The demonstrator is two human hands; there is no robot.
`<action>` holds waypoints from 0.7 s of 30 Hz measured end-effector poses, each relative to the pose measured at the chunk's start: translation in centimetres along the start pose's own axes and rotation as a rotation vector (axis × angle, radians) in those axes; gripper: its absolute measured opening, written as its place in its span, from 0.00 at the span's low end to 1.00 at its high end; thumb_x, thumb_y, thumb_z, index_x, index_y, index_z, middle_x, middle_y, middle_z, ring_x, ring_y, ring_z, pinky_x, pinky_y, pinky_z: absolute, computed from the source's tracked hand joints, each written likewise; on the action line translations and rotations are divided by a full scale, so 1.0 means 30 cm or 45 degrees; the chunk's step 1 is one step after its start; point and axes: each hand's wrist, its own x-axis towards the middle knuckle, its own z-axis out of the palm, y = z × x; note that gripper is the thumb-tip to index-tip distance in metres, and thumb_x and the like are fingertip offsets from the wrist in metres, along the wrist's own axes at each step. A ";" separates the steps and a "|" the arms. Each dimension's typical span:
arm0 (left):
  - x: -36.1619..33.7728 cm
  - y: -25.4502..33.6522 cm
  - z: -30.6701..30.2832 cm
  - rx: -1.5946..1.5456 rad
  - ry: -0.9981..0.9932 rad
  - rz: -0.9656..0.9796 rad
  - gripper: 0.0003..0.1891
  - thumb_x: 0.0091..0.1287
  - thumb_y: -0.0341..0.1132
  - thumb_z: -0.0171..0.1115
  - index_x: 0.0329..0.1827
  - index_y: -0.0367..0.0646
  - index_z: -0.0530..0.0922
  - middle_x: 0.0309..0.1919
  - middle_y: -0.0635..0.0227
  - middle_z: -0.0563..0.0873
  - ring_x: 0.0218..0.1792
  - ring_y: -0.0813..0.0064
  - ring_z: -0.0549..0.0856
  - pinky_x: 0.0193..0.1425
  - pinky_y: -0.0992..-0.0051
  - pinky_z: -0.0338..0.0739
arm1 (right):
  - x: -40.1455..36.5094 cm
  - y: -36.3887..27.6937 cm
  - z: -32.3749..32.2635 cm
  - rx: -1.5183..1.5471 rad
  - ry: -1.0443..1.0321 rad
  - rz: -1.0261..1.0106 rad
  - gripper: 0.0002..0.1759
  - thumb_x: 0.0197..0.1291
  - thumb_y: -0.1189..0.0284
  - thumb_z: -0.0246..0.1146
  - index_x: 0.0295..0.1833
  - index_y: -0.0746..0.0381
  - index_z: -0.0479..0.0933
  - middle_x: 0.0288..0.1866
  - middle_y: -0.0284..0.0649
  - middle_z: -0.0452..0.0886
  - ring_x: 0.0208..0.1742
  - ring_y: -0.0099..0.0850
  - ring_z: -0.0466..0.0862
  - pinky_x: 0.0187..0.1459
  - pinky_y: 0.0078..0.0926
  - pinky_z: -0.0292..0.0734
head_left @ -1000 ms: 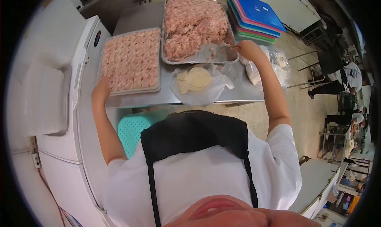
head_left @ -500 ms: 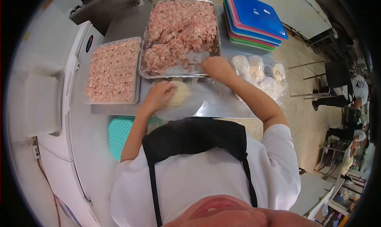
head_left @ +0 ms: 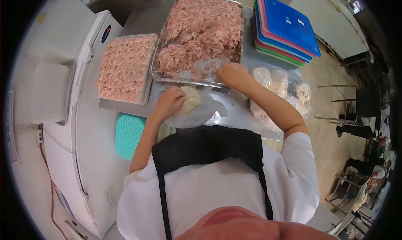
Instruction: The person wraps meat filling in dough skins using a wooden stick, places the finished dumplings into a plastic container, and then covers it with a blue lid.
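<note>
My left hand (head_left: 170, 102) has its bent fingers closed at the left edge of a pale round dough disc (head_left: 191, 100). The disc lies on a clear plastic sheet (head_left: 213, 111) at the front of the metal table. My right hand (head_left: 234, 75) is a closed fist at the front right of a large metal tray (head_left: 155, 67). Whatever it grips is blurred and I cannot make it out. Ground meat (head_left: 205, 20) fills the back of that tray, while its front shows scraped metal with smears.
Left of the tray is a clear container (head_left: 144, 98) of portioned ground meat (head_left: 125, 68). Stacked coloured lids (head_left: 291, 26) stand at the back right, above a plastic bag of dough pieces (head_left: 280, 87). A turquoise perforated stool (head_left: 129, 135) is below left. People are far right.
The whole view has shifted slightly. My right hand remains a fist at the tray's front, with less motion blur around it. My left hand stays at the dough disc.
</note>
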 end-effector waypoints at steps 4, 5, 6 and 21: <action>0.001 -0.026 -0.043 -0.105 0.147 -0.178 0.08 0.64 0.32 0.61 0.42 0.38 0.80 0.41 0.60 0.82 0.45 0.65 0.80 0.48 0.70 0.74 | 0.091 0.042 -0.156 0.103 -0.418 0.214 0.08 0.50 0.71 0.58 0.27 0.62 0.81 0.27 0.48 0.82 0.31 0.45 0.84 0.33 0.42 0.79; 0.005 -0.036 -0.051 -0.251 0.151 -0.234 0.08 0.64 0.33 0.60 0.42 0.38 0.80 0.41 0.61 0.82 0.45 0.65 0.81 0.49 0.69 0.74 | 0.096 0.044 -0.145 0.106 -0.365 0.200 0.08 0.51 0.71 0.58 0.27 0.62 0.81 0.27 0.48 0.82 0.32 0.46 0.85 0.33 0.42 0.79; 0.006 -0.046 -0.064 -0.395 0.155 -0.286 0.09 0.65 0.33 0.59 0.43 0.38 0.80 0.41 0.62 0.82 0.46 0.66 0.81 0.49 0.68 0.75 | 0.092 0.042 -0.112 0.109 -0.309 0.185 0.08 0.51 0.71 0.58 0.27 0.62 0.81 0.27 0.48 0.82 0.32 0.46 0.85 0.33 0.42 0.79; 0.085 -0.064 -0.129 -1.460 -0.103 -0.382 0.16 0.72 0.37 0.57 0.57 0.38 0.77 0.48 0.67 0.84 0.48 0.80 0.82 0.55 0.77 0.76 | 0.093 -0.130 0.003 0.002 -0.084 0.072 0.11 0.54 0.66 0.60 0.29 0.61 0.83 0.27 0.49 0.83 0.31 0.45 0.86 0.34 0.42 0.80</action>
